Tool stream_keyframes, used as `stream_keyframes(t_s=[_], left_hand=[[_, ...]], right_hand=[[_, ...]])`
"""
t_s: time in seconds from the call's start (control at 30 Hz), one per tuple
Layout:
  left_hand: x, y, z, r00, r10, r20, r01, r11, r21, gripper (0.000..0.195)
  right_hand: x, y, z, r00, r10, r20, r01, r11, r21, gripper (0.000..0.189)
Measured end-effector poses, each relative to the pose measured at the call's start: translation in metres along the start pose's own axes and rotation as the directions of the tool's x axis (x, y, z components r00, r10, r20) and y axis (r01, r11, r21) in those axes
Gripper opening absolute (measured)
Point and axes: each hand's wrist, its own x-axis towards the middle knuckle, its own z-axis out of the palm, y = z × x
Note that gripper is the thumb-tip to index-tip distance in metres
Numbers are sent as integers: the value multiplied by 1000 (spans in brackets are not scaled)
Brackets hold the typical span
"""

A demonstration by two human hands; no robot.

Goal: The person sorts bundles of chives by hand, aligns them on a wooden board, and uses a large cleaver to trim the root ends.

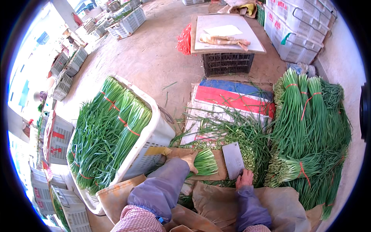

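Note:
My left hand [191, 162] grips a bunch of green stalks that look like garlic chives [205, 162], lying on a wooden board [221, 166] with the pale cut ends pointing right. My right hand [245, 179] is shut on a broad-bladed cleaver [233, 159], whose metal blade extends forward at the board's right edge. The cleaver's handle is hidden in my fingers. Short trimmings [246, 145] and loose leaves lie beyond and to the right of the blade.
A white plastic crate [165, 130] at left is filled with chive bundles tied in red. More tied bundles [307, 121] are heaped at right beside the wall. Ahead, a board-topped black crate [227, 63] bears cloth and red ties [184, 39]. White crates [295, 29] are stacked back right.

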Motion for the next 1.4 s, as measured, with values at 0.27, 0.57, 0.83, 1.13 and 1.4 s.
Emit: stream_keyframes(t_s=[0.27, 0.57, 0.83, 1.13, 1.4], left_hand=[[-13, 58, 20, 969, -87, -233, 163, 930, 329, 124], [4, 47, 41, 932, -50, -360, 211, 881, 423, 122], [-6, 46, 49, 955, -97, -280, 176, 945, 274, 116], [-6, 41, 51, 850, 124, -512, 79, 931, 358, 122], [2, 66, 35, 920, -79, -383, 270, 838, 475, 134]], right_hand=[[-5, 12, 8, 988, 149, -28, -150, 987, -56, 58], [23, -62, -50, 916, 261, 304, -310, 942, 126, 36], [-17, -40, 4, 950, 165, 267, -229, 946, 230, 36], [-7, -32, 3, 834, 389, 390, -551, 623, 556, 29], [-14, -51, 1, 966, 208, 151, -257, 823, 507, 16]])
